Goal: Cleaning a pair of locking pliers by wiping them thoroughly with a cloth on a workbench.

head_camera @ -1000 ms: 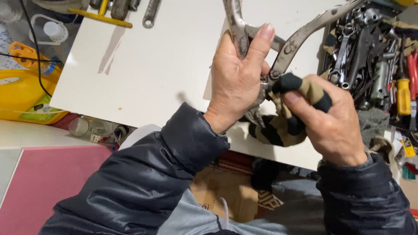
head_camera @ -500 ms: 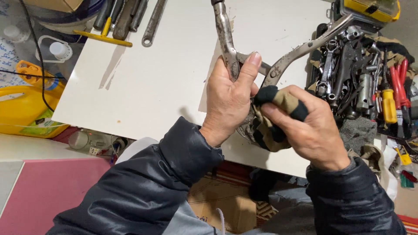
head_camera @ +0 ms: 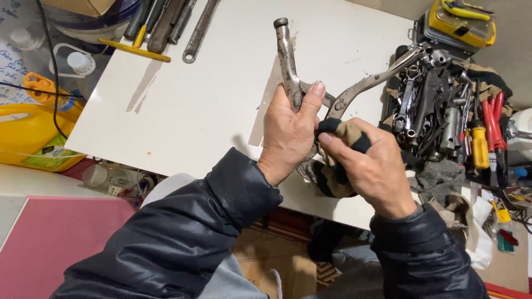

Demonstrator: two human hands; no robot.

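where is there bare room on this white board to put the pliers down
Bare room: the wide stretch of white board between the wrenches at its far left corner and the locking pliers in the left hand. Crowded: the right side, piled with sockets and screwdrivers, beside the right hand holding a rag.

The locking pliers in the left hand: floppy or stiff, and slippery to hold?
The locking pliers look all bare metal, so probably rigid and heavy for their size. Their two handles splay apart, so the loose one may swing. The smooth, grimy steel could slip; the left hand grips one handle while the right hand presses a rag.
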